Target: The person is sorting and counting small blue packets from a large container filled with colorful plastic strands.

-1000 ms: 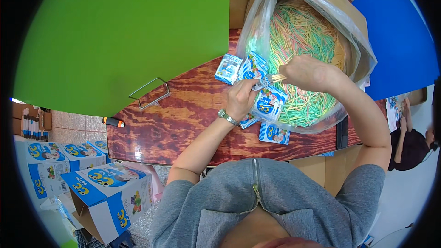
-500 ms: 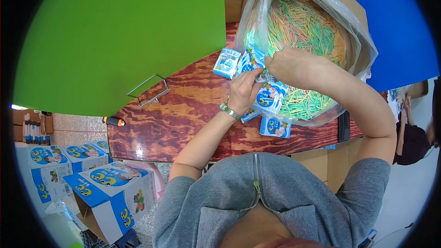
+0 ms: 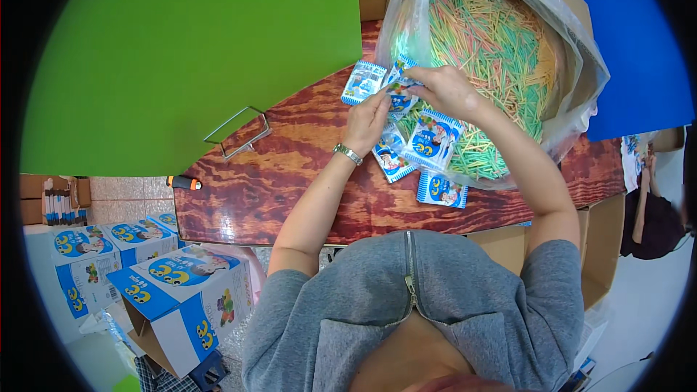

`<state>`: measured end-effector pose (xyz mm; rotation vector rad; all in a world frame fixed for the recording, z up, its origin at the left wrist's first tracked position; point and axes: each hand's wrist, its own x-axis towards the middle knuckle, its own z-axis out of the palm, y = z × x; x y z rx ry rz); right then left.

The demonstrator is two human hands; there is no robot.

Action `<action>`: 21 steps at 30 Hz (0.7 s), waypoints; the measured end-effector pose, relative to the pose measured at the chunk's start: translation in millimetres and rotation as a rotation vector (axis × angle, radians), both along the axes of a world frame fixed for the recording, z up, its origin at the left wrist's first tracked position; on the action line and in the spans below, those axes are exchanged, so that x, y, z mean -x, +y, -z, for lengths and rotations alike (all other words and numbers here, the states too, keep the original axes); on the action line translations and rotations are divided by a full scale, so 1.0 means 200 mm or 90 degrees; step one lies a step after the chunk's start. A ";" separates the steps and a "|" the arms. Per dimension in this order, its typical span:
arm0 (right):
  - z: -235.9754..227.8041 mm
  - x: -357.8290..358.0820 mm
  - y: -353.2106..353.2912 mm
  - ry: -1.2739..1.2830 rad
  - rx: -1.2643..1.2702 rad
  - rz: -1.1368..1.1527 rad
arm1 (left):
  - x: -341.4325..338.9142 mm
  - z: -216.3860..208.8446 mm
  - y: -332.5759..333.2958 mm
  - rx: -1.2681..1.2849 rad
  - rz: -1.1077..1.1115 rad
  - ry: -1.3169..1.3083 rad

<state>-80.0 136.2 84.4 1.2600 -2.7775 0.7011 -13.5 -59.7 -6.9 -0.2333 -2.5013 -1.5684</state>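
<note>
My left hand (image 3: 367,123), a metal-banded watch on its wrist, pinches the lower left edge of a small blue and white snack packet (image 3: 399,101). The thumb and fingers of my right hand (image 3: 446,91) are closed at that packet's right side. Close around my hands lie more such packets: a pale one (image 3: 363,82) to the left, one (image 3: 435,136) below my right hand, one (image 3: 393,160) below my left, and another (image 3: 441,190) nearer me. Just beyond, a big clear plastic bag (image 3: 421,0) holds a heap of thin pastel sticks (image 3: 494,51).
A red-brown wood-grain table (image 3: 290,174) bears a wire handle (image 3: 239,133) and an orange and black tool (image 3: 184,183). Left stands a green panel (image 3: 196,51), right a blue one (image 3: 639,51). Printed cartons (image 3: 181,305) stand low left. Another person (image 3: 653,221) is at far right.
My right hand has come down off its raised position and its fingers now face the packet. My left hand has shifted slightly left and up, uncovering a packet below it.
</note>
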 end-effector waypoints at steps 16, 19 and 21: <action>0.24 -0.17 0.29 -0.027 -0.222 0.176 | 0.04 0.10 0.10 0.290 0.080 0.151; 0.29 -0.16 0.35 0.000 -0.189 0.167 | 0.04 0.06 0.13 0.294 0.061 0.183; 0.27 -0.17 0.36 0.060 -0.234 0.127 | 0.01 0.01 0.15 0.241 0.040 0.232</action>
